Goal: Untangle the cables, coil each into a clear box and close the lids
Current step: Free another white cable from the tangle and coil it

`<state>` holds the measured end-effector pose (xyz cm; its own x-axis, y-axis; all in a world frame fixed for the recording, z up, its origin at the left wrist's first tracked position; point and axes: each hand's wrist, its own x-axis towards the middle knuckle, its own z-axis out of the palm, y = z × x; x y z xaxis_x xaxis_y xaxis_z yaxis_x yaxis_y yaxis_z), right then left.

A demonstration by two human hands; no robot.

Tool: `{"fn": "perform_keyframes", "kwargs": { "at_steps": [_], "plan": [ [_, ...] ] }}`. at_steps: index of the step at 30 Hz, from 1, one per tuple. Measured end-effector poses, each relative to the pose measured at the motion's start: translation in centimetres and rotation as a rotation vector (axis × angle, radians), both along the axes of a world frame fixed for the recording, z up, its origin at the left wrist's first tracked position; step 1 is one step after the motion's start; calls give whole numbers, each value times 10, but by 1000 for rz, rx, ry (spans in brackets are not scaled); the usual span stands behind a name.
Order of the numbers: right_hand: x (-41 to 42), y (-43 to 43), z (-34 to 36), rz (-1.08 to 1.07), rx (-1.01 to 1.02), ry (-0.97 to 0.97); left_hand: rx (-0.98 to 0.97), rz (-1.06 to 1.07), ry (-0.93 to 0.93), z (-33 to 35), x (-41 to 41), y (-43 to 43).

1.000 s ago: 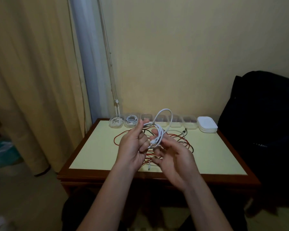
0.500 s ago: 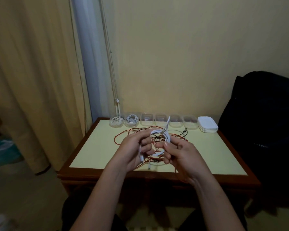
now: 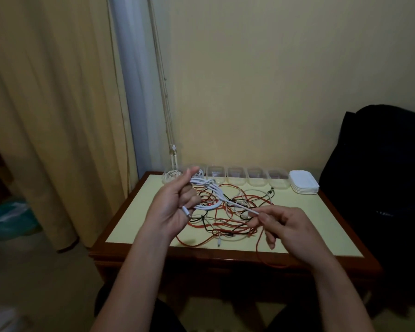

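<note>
Your left hand (image 3: 175, 207), at centre frame, has its fingers curled round several gathered loops of the thin white cable (image 3: 216, 189) and holds them raised above the desk (image 3: 134, 212), a pale yellow top in a dark brown wooden frame. One plug end of that cable protrudes below the lower fingers of this hand. From the loops the white cable runs diagonally down and to the right to your right hand (image 3: 290, 226), which pinches it near its far end between thumb and forefinger. The other fingers of that hand are curled loosely and grip nothing that can be seen. Beneath and between both hands, the tangle of red, black and white cables (image 3: 225, 226) lies spread over the middle of the desk. One red strand passes over the front edge of the desk, below the right hand. Along the far edge of the desk, six clear plastic boxes (image 3: 237, 177) stand side by side in a row with their tops open. The two at the left end each contain a coiled white cable, and the left hand partly covers them. A stack of white lids (image 3: 303, 183) sits just beside the right end of the row. A black bag (image 3: 381, 176) fills the right of the frame, and a beige curtain (image 3: 46, 116) hangs at the left.
</note>
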<state>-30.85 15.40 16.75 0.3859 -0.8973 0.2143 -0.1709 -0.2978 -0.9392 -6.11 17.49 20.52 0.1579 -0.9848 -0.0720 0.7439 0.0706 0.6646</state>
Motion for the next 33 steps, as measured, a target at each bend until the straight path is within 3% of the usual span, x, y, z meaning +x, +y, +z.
{"fn": "perform_keyframes", "kwargs": {
  "at_steps": [9, 15, 21, 25, 29, 33],
  "plan": [
    [-14, -5, 22, -68, -165, -71, -15, -29, 113, 27, 3, 4],
    [-3, -1, 19, -189, -257, -62, -106, -46, 67, 40, -4, 6],
    [23, 0, -7, -462, -584, 217, -92, -88, 132, 35, -26, 6],
    [37, 0, -8, -438, -642, 278, -51, -80, 219, 27, -38, 5],
    [53, 9, -2, -458, -361, 26, -17, -86, 245, 23, -47, 5],
    [65, 17, 17, -421, 102, -614, -28, -98, 240, 23, -53, 5]
  ]
}}
